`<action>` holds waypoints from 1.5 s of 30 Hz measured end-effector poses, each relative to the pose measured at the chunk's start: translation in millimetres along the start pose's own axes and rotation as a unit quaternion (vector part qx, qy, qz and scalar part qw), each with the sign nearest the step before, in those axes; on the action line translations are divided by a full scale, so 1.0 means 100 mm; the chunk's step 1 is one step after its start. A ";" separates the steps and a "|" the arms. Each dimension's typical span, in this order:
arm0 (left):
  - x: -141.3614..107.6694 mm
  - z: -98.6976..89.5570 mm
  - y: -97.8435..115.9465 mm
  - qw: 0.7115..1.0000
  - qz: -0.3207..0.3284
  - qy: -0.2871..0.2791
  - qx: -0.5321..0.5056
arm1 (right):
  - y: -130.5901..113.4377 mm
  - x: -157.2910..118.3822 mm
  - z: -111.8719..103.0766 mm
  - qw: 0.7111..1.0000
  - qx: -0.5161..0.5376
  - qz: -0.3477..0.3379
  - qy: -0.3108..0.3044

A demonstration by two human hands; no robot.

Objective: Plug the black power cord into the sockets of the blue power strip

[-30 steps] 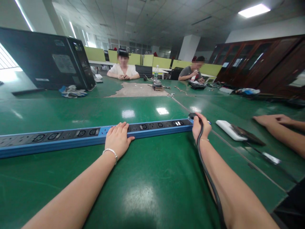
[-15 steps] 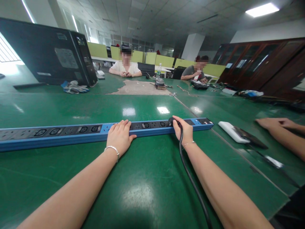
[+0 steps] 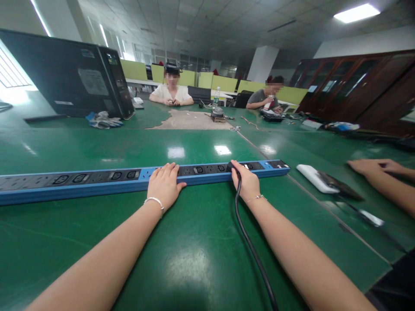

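Note:
A long blue power strip [image 3: 106, 187] with a row of black sockets lies across the green table. My left hand [image 3: 164, 183] is wrapped over the strip near its middle, fingers on the top face and thumb along the front side. Farther right, my right hand [image 3: 245, 180] grips a black plug [image 3: 230, 166] at the strip's sockets. Whether its pins are fully inserted is hidden. From the plug a black cable [image 3: 246, 233] runs down to the bottom edge, left of my right forearm.
A black computer case [image 3: 74, 82] and gloves [image 3: 104, 120] stand back left. A white device [image 3: 316, 179] lies right, near another person's hands [image 3: 372, 167]. Two people sit across the table [image 3: 129, 144], near a bottle [image 3: 216, 97].
My right hand has shifted slightly left and down with the plug, uncovering a socket to its right. The cable has swung left. My left hand stays on the strip.

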State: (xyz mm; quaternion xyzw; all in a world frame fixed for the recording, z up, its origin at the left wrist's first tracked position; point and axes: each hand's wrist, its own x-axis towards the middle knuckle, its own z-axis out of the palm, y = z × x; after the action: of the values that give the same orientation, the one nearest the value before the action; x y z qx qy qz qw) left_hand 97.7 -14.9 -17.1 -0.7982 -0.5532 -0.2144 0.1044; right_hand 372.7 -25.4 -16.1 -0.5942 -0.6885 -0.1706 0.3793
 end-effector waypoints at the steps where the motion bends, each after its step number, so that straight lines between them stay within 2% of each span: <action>1: 0.00 0.00 0.00 1.000 0.000 0.001 0.002 | 0.00 0.00 0.00 1.000 -0.010 -0.003 -0.003; 5: 0.00 -0.01 0.01 1.000 -0.001 0.000 0.009 | -0.02 0.00 -0.01 0.999 -0.039 -0.004 -0.015; 9: 0.00 -0.01 0.01 1.000 -0.001 -0.004 0.003 | -0.06 0.04 -0.04 0.999 -0.014 0.044 -0.005; 14: 0.00 0.00 0.00 1.000 0.000 -0.001 -0.002 | -0.26 0.12 -0.14 0.991 0.047 0.082 0.098; 15: 0.00 0.00 0.00 1.000 0.002 0.000 -0.002 | -0.32 0.11 -0.13 0.991 0.061 0.075 0.094; 18: 0.01 0.00 0.00 1.000 0.005 0.005 0.003 | -0.51 0.07 -0.05 0.995 0.100 0.013 0.018; 20: 0.01 -0.01 0.00 1.000 0.006 0.009 0.005 | -0.58 0.04 0.03 0.994 0.113 -0.005 -0.009; 26: 0.01 -0.01 0.01 1.000 0.005 0.016 -0.009 | -0.74 0.08 0.18 0.990 0.139 0.011 -0.007; 31: 0.01 0.00 0.01 0.999 0.001 0.022 -0.025 | -1.04 0.13 0.30 0.985 0.170 -0.004 -0.023; 37: -0.01 0.00 0.02 0.998 -0.001 0.032 -0.051 | -1.28 0.16 0.35 0.992 0.116 0.004 -0.054; 42: -0.02 -0.01 0.03 0.996 -0.017 0.041 -0.077 | -1.37 0.15 0.31 0.995 0.041 -0.058 -0.075; 45: -0.03 -0.01 0.02 0.995 -0.021 0.040 -0.089 | -1.41 0.12 0.32 0.995 0.010 -0.068 -0.076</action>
State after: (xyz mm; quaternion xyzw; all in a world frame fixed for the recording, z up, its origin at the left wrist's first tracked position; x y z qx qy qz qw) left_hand 98.7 -18.8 -17.7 -0.7832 -0.5441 -0.2968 0.0504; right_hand 228.3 -28.2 1.9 -0.5536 -0.7555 -0.1434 0.3196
